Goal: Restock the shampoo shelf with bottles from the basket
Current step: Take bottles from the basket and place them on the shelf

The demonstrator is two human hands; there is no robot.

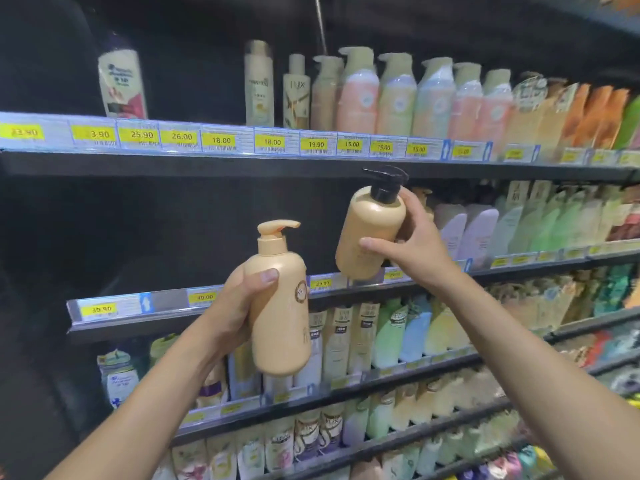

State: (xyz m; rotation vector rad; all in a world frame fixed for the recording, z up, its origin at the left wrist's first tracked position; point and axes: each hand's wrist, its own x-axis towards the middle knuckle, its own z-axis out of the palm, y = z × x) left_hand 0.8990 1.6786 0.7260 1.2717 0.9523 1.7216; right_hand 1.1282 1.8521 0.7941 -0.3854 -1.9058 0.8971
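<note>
Yellow price tags (220, 140) sit above rows of refill pouches (391, 337).

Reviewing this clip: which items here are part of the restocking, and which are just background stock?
In the job: left hand, holding the beige-pump bottle; right hand, holding the black-pump bottle; the half-bare second shelf.
Background: top-shelf bottles, price tags, refill pouches below.

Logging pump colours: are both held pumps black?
No, the right hand holds a black-pump bottle, but the left hand holds a tan-pump bottle.
</note>
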